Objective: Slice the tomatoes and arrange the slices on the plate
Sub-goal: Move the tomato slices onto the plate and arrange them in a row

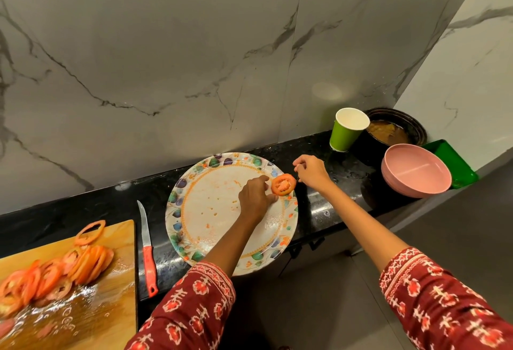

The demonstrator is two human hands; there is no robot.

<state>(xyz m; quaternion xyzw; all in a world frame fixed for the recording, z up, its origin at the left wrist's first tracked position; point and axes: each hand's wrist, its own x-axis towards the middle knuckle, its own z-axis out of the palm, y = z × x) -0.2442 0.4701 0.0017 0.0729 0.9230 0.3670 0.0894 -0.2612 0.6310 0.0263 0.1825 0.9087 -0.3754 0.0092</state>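
Tomato slices (55, 272) heap on the cutting board (91, 319), well left of the left hand (256, 197), which pinches one slice (283, 184) at the plate (194, 236) rim. Right hand (312, 169) hovers just beyond, fingers loosely curled, holding nothing. No writing readable.

— Where's the camera sitting?

— On my head, tipped forward and down over the black counter (83, 205), with the marble wall (166, 44) filling the upper half.

— How close?

— Near enough that both my sleeves crowd the bottom edge; the wide lens bends the counter's line.

— Any second view?

— No, just this one, so nothing overlaps.
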